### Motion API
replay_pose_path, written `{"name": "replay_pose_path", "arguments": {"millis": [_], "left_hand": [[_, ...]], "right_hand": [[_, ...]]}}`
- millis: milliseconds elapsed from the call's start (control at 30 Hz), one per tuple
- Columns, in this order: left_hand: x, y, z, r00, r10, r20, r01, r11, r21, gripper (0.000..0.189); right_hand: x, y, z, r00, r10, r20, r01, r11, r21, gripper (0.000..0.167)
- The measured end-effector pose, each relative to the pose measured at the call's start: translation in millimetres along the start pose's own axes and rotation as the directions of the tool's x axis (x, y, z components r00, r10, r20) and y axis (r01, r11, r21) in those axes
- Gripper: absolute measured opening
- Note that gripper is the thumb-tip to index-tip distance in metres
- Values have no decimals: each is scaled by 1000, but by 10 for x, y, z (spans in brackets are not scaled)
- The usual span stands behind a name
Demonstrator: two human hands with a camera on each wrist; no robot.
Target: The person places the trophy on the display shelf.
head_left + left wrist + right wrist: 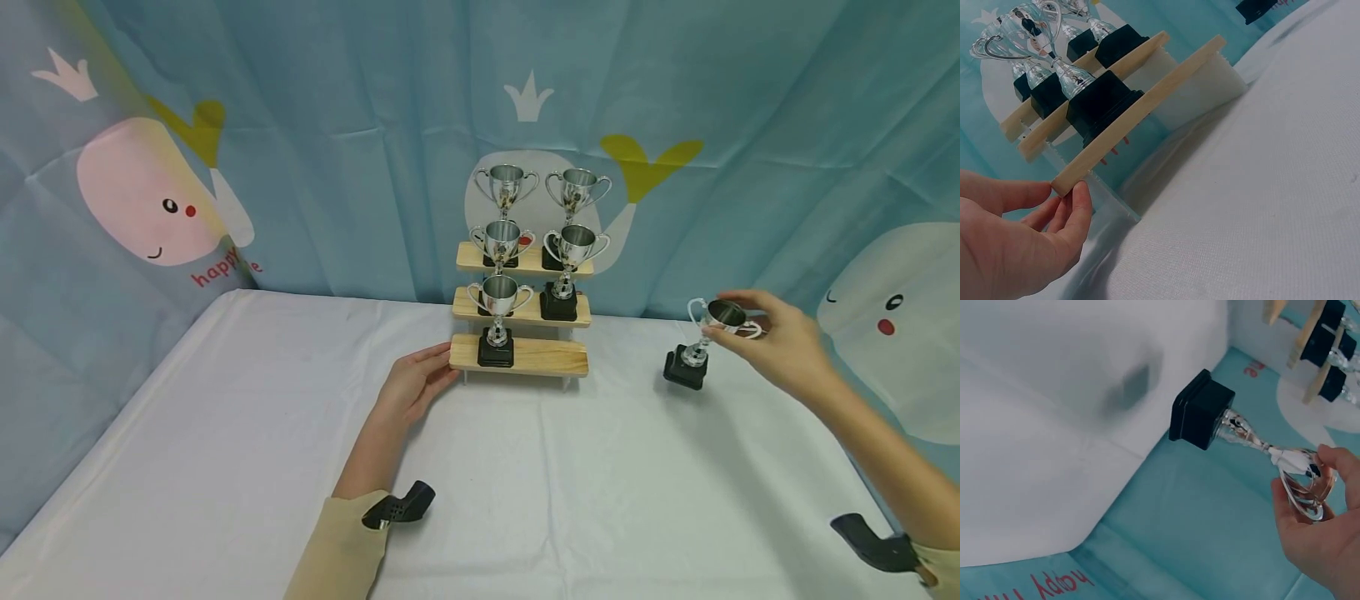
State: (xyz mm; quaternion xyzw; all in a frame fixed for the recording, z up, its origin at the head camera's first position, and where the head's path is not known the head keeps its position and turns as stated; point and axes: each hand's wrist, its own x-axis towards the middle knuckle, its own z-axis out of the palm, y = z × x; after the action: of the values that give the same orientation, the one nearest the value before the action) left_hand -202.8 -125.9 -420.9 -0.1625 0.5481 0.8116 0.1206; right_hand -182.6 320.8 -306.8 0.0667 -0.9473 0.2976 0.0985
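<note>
A three-tier wooden shelf [551, 357] with clear supports stands at the back of the table. My left hand [415, 382] pinches the left end of its lowest board, thumb above and fingers beneath, as the left wrist view shows. On that board, toward the left, stands a silver trophy cup [497, 321] with a black base. Two more cups stand on the middle board and two on the top one. To the right of the shelf, my right hand [780, 337] grips another silver trophy [1244, 434] by its cup. This trophy is tilted, its black base [686, 367] held above the table.
A white cloth [480, 500] covers the table. Behind it hangs a blue curtain [360, 167] printed with whales and crowns, close to the shelf's back. The held trophy's shadow falls on the cloth.
</note>
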Motion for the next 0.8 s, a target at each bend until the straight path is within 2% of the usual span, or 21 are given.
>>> {"name": "replay_pose_path", "arguments": {"millis": [333,800], "left_hand": [[-2,3,-3,1000,-1,5,1,1000,-4,42],[2,15,-2,1000,-14,-7,14,1000,-1,42]], "right_hand": [[25,-142,35,1000,-15,25,16,999,-32,57],[62,-305,98,998,-58,40,57,998,22,56]]}}
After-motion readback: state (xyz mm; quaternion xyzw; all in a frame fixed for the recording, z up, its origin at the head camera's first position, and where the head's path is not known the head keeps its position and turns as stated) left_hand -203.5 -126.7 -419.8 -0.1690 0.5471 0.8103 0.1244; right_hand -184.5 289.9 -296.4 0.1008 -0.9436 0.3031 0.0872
